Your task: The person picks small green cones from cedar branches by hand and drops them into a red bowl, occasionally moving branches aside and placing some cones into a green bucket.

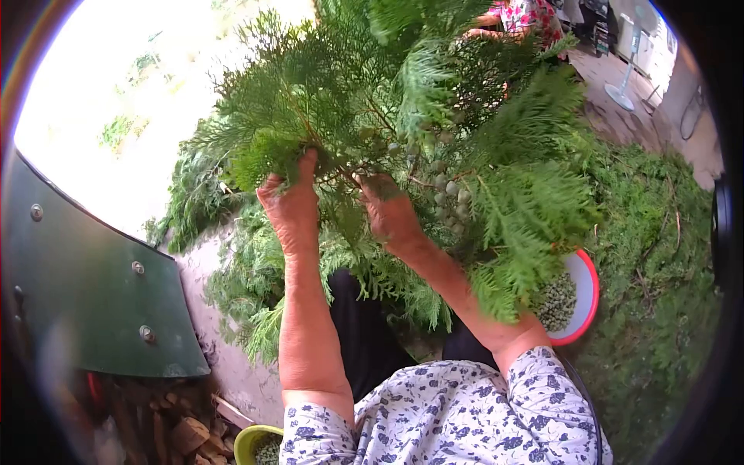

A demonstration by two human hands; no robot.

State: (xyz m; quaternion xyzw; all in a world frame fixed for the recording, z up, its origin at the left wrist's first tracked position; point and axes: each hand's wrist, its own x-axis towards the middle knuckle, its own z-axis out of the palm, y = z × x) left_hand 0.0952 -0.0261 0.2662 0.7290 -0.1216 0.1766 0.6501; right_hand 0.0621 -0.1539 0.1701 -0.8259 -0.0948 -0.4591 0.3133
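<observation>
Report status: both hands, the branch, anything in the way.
Left hand and right hand up at the leafy branch. Branch held raised, round green cones on it. Fronds hide some fingers and part of the red-rimmed bowl.

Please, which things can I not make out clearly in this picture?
All in the head view:
- Fingertips of the left hand and right hand: hidden in the foliage of the conifer branch.
- Part of the red-rimmed basin: behind foliage and arm.
- Rest of the yellow-green container: cut off by the bottom edge.
- Other person: head beyond the top edge.
- Upper-left background: washed out by glare.
</observation>
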